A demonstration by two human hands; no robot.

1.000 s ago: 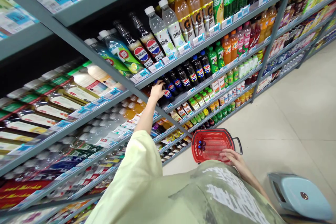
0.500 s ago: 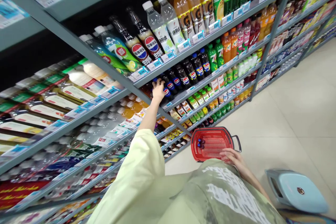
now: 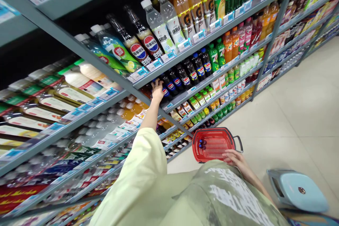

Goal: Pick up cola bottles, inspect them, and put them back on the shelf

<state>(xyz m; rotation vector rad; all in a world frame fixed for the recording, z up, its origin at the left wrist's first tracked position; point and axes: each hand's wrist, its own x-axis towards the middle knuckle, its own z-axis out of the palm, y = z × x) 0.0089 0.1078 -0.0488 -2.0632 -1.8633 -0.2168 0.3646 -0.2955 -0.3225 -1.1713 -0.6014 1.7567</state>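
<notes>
My left hand (image 3: 158, 91) reaches into the middle shelf at the left end of a row of dark cola bottles (image 3: 177, 81) with red, white and blue labels. Its fingers curl round the top of the end bottle, which the hand mostly hides. The rest of the row stands just to the right of it. My right hand (image 3: 234, 157) hangs low in front of my body, fingers stretched out, at the near rim of a red shopping basket (image 3: 213, 148). A few dark bottles with blue caps (image 3: 202, 144) lie in the basket.
Grey shelving (image 3: 227, 19) runs along the left and far side, packed with drink bottles and price tags. A metal upright (image 3: 100, 60) divides the bays just left of my reaching arm. A light blue lidded case (image 3: 302, 190) stands on the pale tiled floor at right.
The view has shifted slightly, so the shelves sit a little further left. My left hand stays at the end cola bottle; my right hand stays beside the basket.
</notes>
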